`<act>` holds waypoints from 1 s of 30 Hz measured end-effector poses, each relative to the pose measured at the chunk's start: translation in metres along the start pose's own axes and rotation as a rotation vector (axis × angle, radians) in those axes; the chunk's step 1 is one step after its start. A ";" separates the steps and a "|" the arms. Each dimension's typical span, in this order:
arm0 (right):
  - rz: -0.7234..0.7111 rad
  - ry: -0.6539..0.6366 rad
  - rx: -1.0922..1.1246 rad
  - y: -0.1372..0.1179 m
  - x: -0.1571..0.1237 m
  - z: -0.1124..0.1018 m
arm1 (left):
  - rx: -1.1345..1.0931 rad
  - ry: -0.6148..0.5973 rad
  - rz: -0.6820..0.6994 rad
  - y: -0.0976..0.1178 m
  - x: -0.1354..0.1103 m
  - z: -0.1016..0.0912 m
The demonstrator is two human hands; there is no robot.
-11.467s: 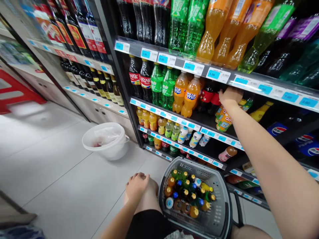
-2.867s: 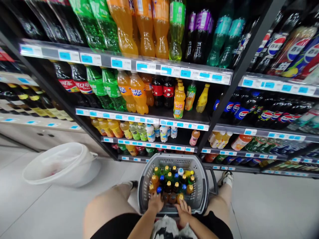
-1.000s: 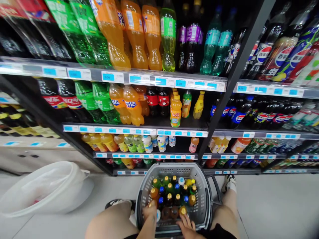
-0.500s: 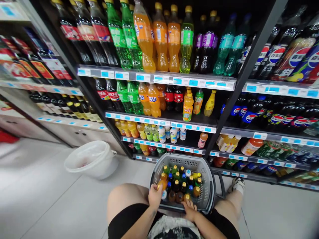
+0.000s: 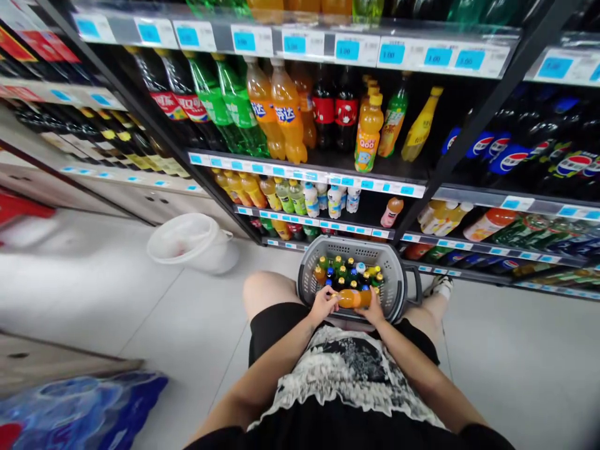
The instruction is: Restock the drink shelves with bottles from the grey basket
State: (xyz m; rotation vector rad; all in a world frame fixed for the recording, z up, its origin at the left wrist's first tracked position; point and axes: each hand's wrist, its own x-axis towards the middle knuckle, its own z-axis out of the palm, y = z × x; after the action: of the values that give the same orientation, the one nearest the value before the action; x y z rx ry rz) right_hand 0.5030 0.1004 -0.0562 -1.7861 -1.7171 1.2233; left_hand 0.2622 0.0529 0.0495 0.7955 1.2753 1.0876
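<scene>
A grey plastic shopping basket (image 5: 398, 275) stands on the floor between my knees, packed with several upright small bottles (image 5: 347, 272). Over its near rim I hold a small orange drink bottle (image 5: 352, 298) lying sideways. My left hand (image 5: 322, 304) grips its cap end and my right hand (image 5: 375, 309) grips its base end. Both hands have their fingers curled round the bottle.
A black drinks shelf (image 5: 309, 172) with rows of soda and juice bottles and blue price tags faces me. A white bucket (image 5: 192, 240) stands on the tiled floor at the left. A blue package (image 5: 79, 409) lies at the lower left.
My hands were down among the bottles at the basket's near edge. Now an orange bottle is lifted out and lies sideways between both hands. The view has tilted down and drawn back.
</scene>
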 end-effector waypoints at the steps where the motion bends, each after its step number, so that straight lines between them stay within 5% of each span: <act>1: -0.005 0.036 -0.009 0.002 0.001 -0.005 | 0.000 -0.022 -0.004 -0.001 0.001 0.001; 6: 0.028 -0.004 -0.084 0.006 0.002 -0.019 | 0.023 -0.093 -0.024 -0.003 0.000 -0.002; 13: -0.252 -0.142 -0.287 -0.022 -0.014 0.004 | 0.081 -0.180 -0.011 -0.005 -0.012 0.002; 16: -0.230 -0.075 -0.438 -0.031 -0.018 0.002 | 0.032 -0.169 0.001 -0.005 -0.013 0.001; 20: -0.149 0.057 -0.447 -0.032 -0.016 -0.012 | -0.051 -0.078 -0.028 -0.004 -0.007 -0.004; 25: -0.234 0.057 -0.402 -0.040 -0.023 -0.017 | -0.123 0.209 -0.130 0.001 0.011 -0.017; 30: -0.145 0.010 -0.232 -0.055 -0.035 -0.003 | -0.169 0.306 -0.140 0.004 0.027 -0.028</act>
State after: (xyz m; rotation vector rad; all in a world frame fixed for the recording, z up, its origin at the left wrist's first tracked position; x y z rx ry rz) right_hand 0.4762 0.0787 -0.0005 -1.7517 -2.0136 0.9877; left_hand 0.2324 0.0770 0.0399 0.4164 1.4478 1.2157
